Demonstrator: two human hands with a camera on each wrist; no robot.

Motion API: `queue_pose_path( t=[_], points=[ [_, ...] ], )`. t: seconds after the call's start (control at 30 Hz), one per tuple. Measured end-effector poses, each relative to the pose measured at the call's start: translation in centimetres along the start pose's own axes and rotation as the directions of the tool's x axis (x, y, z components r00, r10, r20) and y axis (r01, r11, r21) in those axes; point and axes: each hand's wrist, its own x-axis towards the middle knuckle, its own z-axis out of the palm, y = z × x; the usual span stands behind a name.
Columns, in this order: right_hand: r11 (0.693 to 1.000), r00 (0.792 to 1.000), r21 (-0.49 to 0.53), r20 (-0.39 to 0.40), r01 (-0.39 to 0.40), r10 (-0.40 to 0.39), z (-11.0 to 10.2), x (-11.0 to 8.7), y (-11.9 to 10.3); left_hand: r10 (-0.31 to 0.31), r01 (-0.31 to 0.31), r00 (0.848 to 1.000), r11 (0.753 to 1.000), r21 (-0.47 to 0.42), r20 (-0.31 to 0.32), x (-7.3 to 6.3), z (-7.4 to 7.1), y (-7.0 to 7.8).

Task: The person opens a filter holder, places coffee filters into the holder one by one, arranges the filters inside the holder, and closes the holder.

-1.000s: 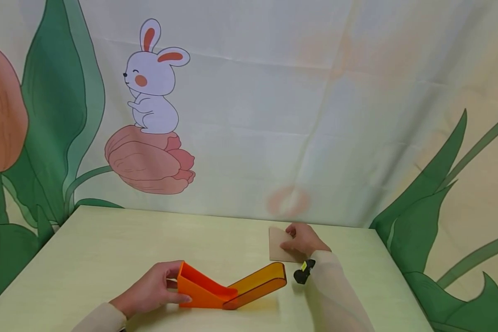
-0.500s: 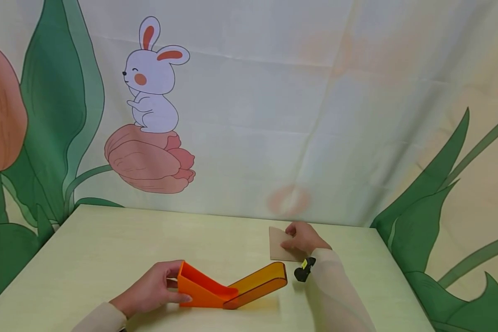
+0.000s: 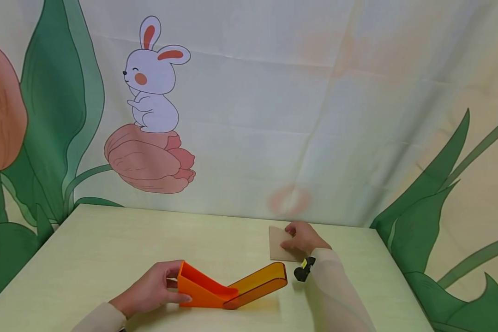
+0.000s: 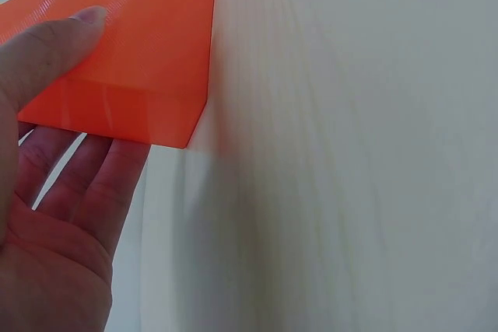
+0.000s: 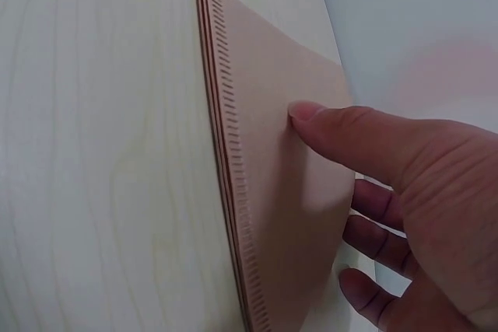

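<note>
At the front of the table, my left hand [image 3: 151,288] grips the back end of an orange plastic case [image 3: 201,288] with its amber see-through lid [image 3: 259,283] swung out to the right. In the left wrist view the thumb lies on one side of the orange case [image 4: 148,44] and the fingers reach behind it. Further back, a thin stack of brown paper coffee filters [image 5: 272,138] with a crimped edge lies on the table. My right hand [image 3: 304,239] holds this stack, thumb on top and fingers curled at its far edge. The index finger is mostly hidden.
A pale wood-grain table [image 3: 149,240] carries everything. Behind it hangs a cloth backdrop [image 3: 240,115] printed with a rabbit and tulips. A small black device [image 3: 304,269] sits at the right wrist, near the lid's end.
</note>
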Motion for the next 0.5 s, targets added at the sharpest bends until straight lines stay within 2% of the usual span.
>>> queue_pose_path(
  t=[0.5],
  points=[
    [0.999, 1.000, 0.033, 0.005, -0.015, 0.015, 0.01, 0.01, -0.02, 0.002, -0.002, 1.000, 1.000, -0.001, -0.001, 0.02, 0.04, -0.09]
  ],
)
